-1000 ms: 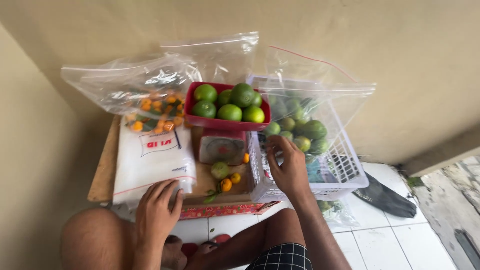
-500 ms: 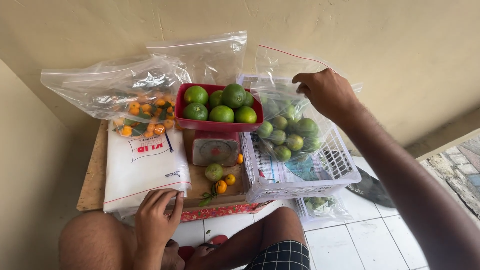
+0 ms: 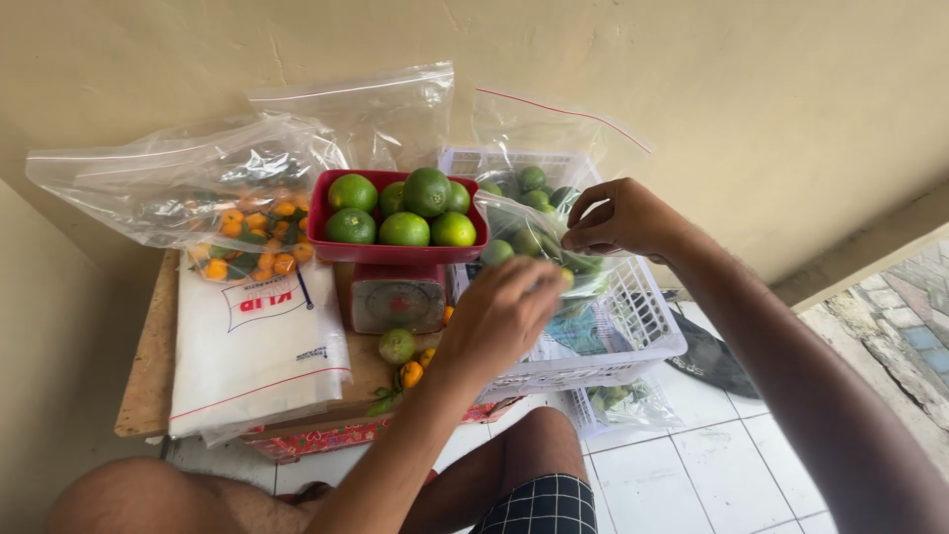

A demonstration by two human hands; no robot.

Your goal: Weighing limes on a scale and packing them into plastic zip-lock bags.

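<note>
Cream plaster wall point(image 3: 751, 89) backs a low wooden tabletop point(image 3: 148, 366) set over white floor tiles point(image 3: 712, 465). Largest on it is a white flat pack of plastic bags point(image 3: 257, 356), and leaning behind that a clear bag of small orange fruit point(image 3: 237, 222). To the right stands a white plastic basket point(image 3: 633, 326), with a clear zip bag point(image 3: 539, 213) of green limes standing inside it. Between them a small red kitchen scale point(image 3: 397, 297) carries a red tray point(image 3: 395, 249) heaped with green limes point(image 3: 415, 208); a few loose fruits point(image 3: 405, 361) lie on the board in front. The right hand point(image 3: 628, 220) pinches the rim of the zip bag between thumb and fingers, holding its mouth open. The left hand point(image 3: 509, 311) hovers just before that mouth, blurred, its grip partly curled; whether it holds a lime I cannot tell. As a judgement, the bagging looks partway: the zip bag already holds many limes, while the tray on the scale is still full and the bag is unsealed.
</note>
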